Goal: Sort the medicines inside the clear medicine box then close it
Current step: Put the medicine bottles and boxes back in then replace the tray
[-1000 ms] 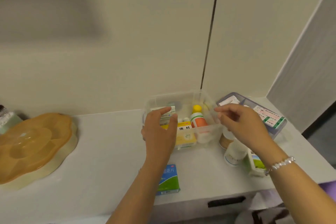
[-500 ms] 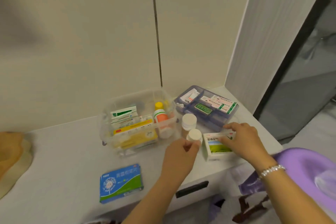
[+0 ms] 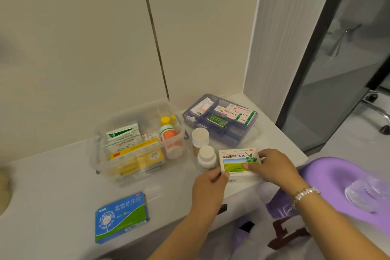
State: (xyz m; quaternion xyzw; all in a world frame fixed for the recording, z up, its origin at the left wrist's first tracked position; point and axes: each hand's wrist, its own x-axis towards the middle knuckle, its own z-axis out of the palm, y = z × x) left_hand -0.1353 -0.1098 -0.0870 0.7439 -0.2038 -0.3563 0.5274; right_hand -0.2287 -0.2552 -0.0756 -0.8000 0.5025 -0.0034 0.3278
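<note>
The clear medicine box [image 3: 101,154] stands open on the white counter, holding several cartons, sachets and an orange bottle with a yellow cap [image 3: 168,133]. Right of it stand two white-capped bottles [image 3: 205,155]. Both hands grip a white carton with a green field picture [image 3: 236,161]: my left hand [image 3: 209,188] at its lower left corner, my right hand [image 3: 272,165] along its right side. A blue and green medicine carton [image 3: 121,216] lies flat near the counter's front edge.
A purple-tinted compartment tray [image 3: 238,141] with small packets sits at the back right by the wall corner. A purple chair [image 3: 337,177] stands below the counter's right end. The counter edge [image 3: 242,192] runs just under my hands.
My left hand has left the clear box and the white-capped bottle and come onto the green-picture carton beside my right hand. The carton is tipped up off the counter. My view swung right.
</note>
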